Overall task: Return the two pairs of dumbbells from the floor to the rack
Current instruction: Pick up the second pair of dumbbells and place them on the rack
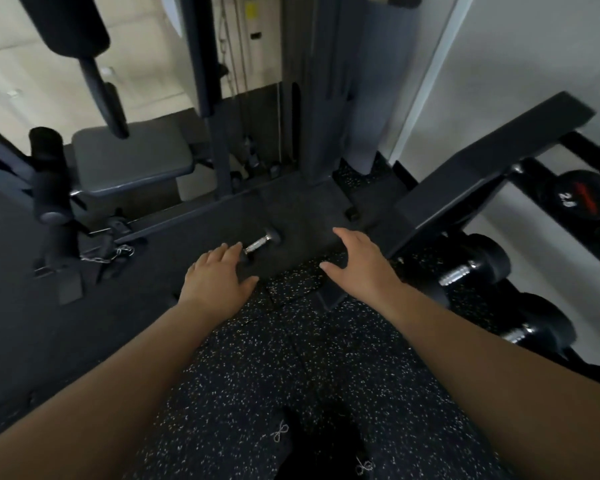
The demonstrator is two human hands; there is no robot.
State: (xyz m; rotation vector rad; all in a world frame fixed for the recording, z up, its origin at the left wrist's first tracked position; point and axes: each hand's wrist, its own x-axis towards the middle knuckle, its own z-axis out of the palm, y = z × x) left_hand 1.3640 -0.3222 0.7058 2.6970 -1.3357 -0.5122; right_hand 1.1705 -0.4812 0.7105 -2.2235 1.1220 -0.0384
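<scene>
Dumbbell with a chrome knurled handle and black ends (259,244) is seen lying on the dark speckled rubber floor (291,358), just beyond the left hand (215,275). Both hands are spread open and empty, the right hand (357,265) held near the black metal rack (482,168), where other black dumbbells (471,268) are stored.

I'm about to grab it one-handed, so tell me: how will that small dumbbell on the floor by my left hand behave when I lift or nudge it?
The dumbbell looks small, so probably light enough for the left hand. Its metal handle seems ridged, so likely grippy. Its ends look rounded, so a nudge might roll it on the mat.
</scene>
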